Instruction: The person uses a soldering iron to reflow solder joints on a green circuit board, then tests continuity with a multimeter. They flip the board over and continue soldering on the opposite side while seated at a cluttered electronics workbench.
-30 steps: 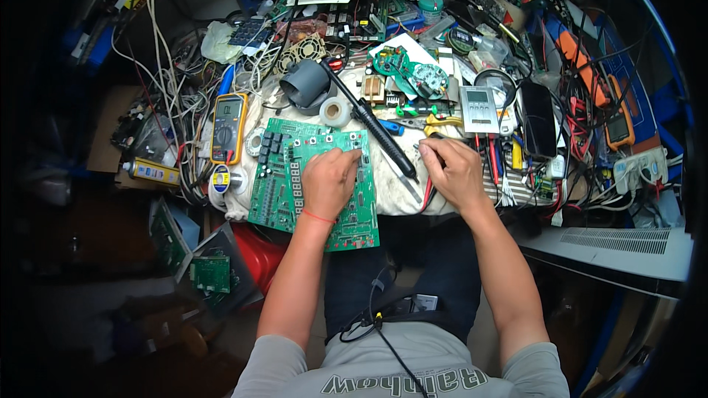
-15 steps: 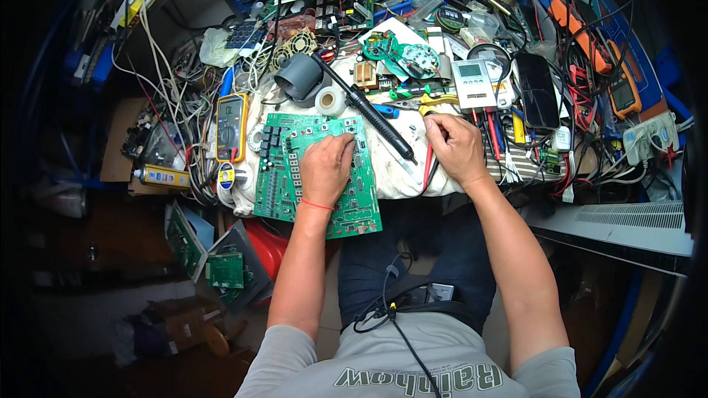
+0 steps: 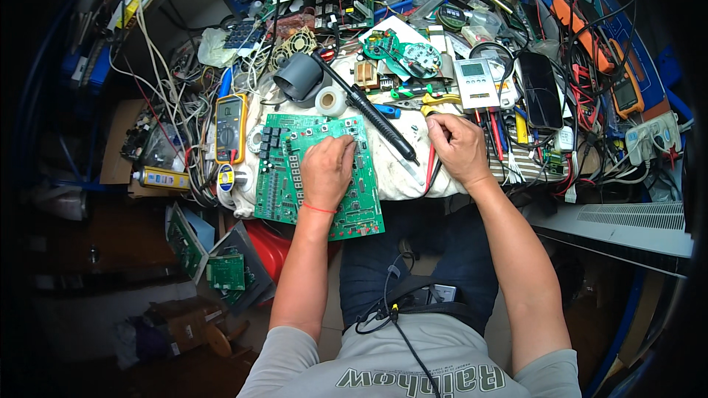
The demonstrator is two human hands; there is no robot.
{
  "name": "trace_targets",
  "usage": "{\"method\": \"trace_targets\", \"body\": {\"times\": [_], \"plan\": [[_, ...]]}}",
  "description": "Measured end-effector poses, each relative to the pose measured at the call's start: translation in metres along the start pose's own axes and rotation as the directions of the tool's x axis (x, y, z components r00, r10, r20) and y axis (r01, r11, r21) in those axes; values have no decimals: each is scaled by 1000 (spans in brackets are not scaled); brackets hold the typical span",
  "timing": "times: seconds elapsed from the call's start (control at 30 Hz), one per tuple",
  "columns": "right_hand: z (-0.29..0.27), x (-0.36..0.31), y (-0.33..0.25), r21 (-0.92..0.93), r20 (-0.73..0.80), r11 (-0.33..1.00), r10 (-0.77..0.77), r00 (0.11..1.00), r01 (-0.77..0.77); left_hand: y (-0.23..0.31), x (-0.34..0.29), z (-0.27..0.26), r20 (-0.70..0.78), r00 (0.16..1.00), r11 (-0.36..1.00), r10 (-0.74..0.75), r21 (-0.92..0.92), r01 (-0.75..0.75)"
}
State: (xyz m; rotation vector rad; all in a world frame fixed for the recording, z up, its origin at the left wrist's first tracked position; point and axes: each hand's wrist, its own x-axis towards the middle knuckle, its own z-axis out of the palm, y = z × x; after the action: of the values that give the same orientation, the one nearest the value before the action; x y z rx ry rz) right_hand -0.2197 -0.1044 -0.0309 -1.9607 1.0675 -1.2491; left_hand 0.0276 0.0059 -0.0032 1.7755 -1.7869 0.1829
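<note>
My left hand (image 3: 328, 171) rests on green circuit boards, its fingers curled and the fingertips turned down out of sight. Two boards overlap there: one (image 3: 273, 199) lies at the left, and a tilted one (image 3: 361, 203) has a row of digit displays along its left side. My right hand (image 3: 461, 149) is closed on the white cloth (image 3: 398, 180). Slim red and black sticks (image 3: 431, 171), like test probes, run from under its fingers toward the near edge; whether they are gripped is hidden. A black soldering iron (image 3: 380, 121) with a ribbed grip lies between the hands.
A yellow multimeter (image 3: 231, 129) lies left of the boards. Beyond them are a grey cup-shaped holder (image 3: 299, 79) and a solder-like reel (image 3: 330, 101). A white meter (image 3: 474, 82) and black phone (image 3: 538, 91) lie at right. Tangled cables (image 3: 166, 88) and parts crowd the bench.
</note>
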Motion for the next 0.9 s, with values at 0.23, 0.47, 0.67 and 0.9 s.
{"method": "trace_targets", "body": {"times": [0.23, 0.47, 0.67, 0.9], "plan": [[0, 0, 1, 1, 13, 1000, 14, 1000, -14, 3, -1, -6, 43, 993, 993, -109, -36, 110], [0, 1, 2, 11, 19, 1000, -4, 1000, 4, 4, 1, -7, 74, 986, 988, -147, -37, 150], [1, -1, 3, -6, -1, 999, -41, 999, 41, 5, 4, -4, 66, 987, 989, -145, -29, 147], [6, 2, -13, -124, -37, 959, -263, 964, 256, 9, 6, -5, 84, 977, 981, -194, 1, 195]]}}
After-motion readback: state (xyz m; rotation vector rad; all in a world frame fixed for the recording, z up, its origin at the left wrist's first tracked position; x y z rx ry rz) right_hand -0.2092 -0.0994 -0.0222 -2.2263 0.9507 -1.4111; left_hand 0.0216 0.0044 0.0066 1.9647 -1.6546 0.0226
